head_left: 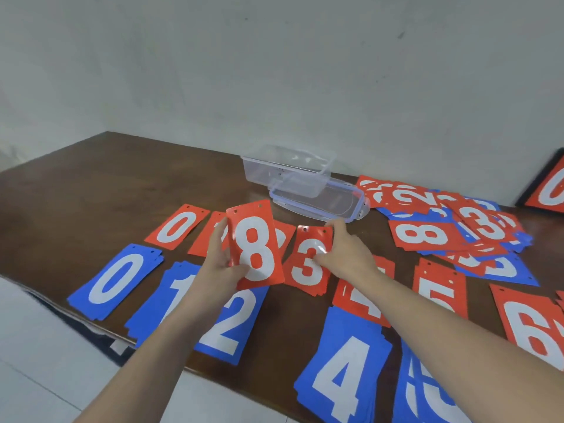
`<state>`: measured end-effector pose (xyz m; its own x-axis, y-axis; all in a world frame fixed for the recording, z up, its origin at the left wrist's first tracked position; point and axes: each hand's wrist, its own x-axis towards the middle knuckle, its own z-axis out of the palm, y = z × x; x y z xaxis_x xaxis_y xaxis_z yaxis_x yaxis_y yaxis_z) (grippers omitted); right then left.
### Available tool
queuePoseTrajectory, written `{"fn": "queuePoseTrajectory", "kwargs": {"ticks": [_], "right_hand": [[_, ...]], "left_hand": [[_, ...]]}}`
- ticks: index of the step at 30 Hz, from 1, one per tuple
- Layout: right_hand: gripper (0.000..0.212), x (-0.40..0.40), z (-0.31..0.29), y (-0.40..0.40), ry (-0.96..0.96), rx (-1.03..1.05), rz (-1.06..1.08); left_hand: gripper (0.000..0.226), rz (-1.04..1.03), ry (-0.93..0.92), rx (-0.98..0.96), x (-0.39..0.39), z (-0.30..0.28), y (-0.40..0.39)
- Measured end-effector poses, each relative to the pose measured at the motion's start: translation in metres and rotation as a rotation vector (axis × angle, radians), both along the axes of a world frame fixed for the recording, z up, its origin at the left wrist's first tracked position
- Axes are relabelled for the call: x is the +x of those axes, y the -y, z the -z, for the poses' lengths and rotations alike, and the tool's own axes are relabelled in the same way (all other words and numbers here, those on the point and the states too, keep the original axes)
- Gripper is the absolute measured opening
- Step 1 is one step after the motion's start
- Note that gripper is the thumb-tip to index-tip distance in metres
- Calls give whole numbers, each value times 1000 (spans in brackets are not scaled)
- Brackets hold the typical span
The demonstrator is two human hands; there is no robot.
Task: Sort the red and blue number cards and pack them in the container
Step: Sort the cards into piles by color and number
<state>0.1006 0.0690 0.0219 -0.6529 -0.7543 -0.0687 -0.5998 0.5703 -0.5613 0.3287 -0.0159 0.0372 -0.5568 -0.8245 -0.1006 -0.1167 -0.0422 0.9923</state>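
My left hand (220, 264) holds a red 8 card (254, 244) upright above the table. My right hand (346, 250) lies with spread fingers on a red 3 card (306, 261) on the table, thumb on its face. Red piles 0 (177, 226), 4 (363, 296), 5 (441, 288) and 6 (528, 328) form the back row; red 1 and 2 are mostly hidden behind the 8. Blue piles 0 (117, 279), 1 (177, 293), 2 (235, 322), 4 (343, 374) and 5 (427, 392) line the front. The clear container (290, 169) stands behind, beside its lid (332, 203).
A mixed unsorted heap of red and blue cards (457, 230) lies at the right rear of the brown table (76, 203). A framed red card (546, 187) leans against the wall at far right. The table's front edge runs close to the blue piles.
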Motion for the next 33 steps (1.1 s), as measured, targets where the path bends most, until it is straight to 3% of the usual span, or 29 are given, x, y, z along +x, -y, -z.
{"fn": "queuePoseTrajectory", "kwargs": {"ticks": [2,4,6,11,16,23,33], "right_hand": [[67,-2,3,1,-214,67,8],[80,-5,0,-2,-276,73,19],[83,-12,-4,-11,-254,43,27],[53,-38,-6,-58,-119,-107,82],[42,-68,-11,-122,-33,-159,217],[26,-108,-20,-239,-29,-270,429],[23,-139,-22,-403,-28,-299,732]], "left_hand": [[82,6,1,-3,-6,0,1],[77,7,6,15,-13,-2,1],[72,20,12,35,-22,-2,1],[68,112,31,30,-51,1,-5],[67,304,30,32,-101,1,-33],[99,541,43,54,-187,-5,-100],[108,821,71,96,-289,-12,-227]]}}
